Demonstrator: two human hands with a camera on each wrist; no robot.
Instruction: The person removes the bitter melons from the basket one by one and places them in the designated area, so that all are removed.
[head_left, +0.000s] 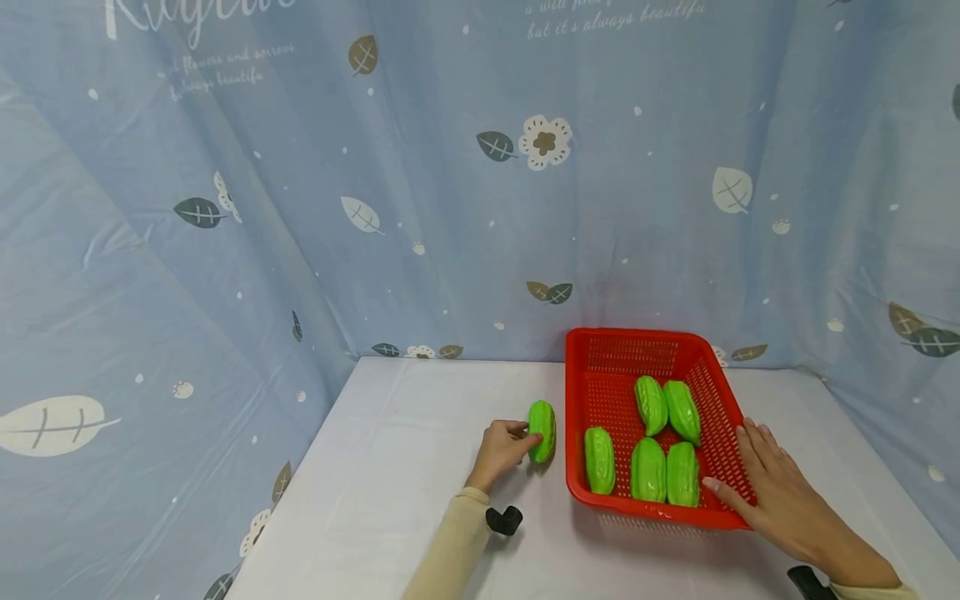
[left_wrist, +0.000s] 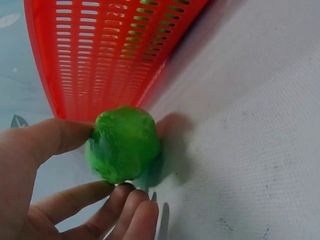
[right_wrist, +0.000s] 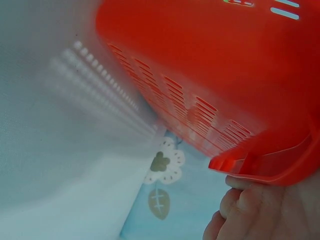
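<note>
My left hand [head_left: 500,450] pinches a green ribbed bitter melon [head_left: 542,431] between thumb and fingers, just left of the red basket [head_left: 576,417]. In the left wrist view the bitter melon [left_wrist: 124,145] appears end-on, with the thumb on one side and fingertips on the other. My right hand [head_left: 783,500] rests on the basket's right rim near its front corner, fingers stretched along the rim and thumb reaching over the inside. The right wrist view shows the right hand [right_wrist: 265,210] against the outer rim. Inside the basket lie several more bitter melons [head_left: 648,469], some at the front, two farther back.
A white tabletop [head_left: 390,467] carries the basket on its right side. Behind and beside it hangs a blue curtain [head_left: 420,200] printed with leaves and flowers. A black strap piece [head_left: 504,521] sits at the left wrist, another [head_left: 810,582] at the right.
</note>
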